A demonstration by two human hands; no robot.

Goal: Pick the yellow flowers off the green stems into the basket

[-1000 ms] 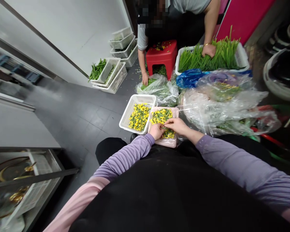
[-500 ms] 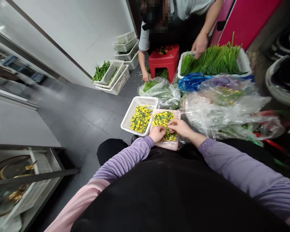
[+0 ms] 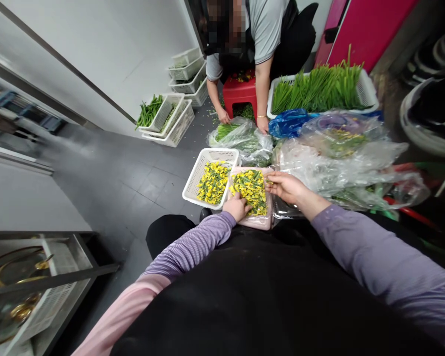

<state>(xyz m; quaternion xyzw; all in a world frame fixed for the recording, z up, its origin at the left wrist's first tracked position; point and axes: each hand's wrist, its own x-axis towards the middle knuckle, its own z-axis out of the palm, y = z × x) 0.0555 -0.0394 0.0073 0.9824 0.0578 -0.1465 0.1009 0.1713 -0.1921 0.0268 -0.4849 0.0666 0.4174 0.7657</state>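
Observation:
A pale pink tray (image 3: 261,223) in front of my body holds a layer of yellow flowers with green stems (image 3: 250,190). My left hand (image 3: 236,206) rests at the tray's near left, its fingers curled down among the flowers; what they grip is hidden. Over the tray's right edge, my right hand (image 3: 287,188) pinches what looks like a small yellow flower (image 3: 270,183) between thumb and fingertips. Beneath that hand lies a clear plastic box (image 3: 284,210). Left of the tray, a white perforated basket (image 3: 190,185) contains more of these yellow flowers.
Plastic bags of greens (image 3: 341,168) lie at right, behind them a white crate of long green stalks (image 3: 371,94). A co-worker (image 3: 267,39) bends over a red stool (image 3: 241,94), both hands at a bag of greens (image 3: 244,141). White baskets (image 3: 178,126) stand by the wall.
My right hand has moved right, away from my left hand, to the tray's edge. The co-worker's hand has left the crate of stalks and come down by the bag of greens.

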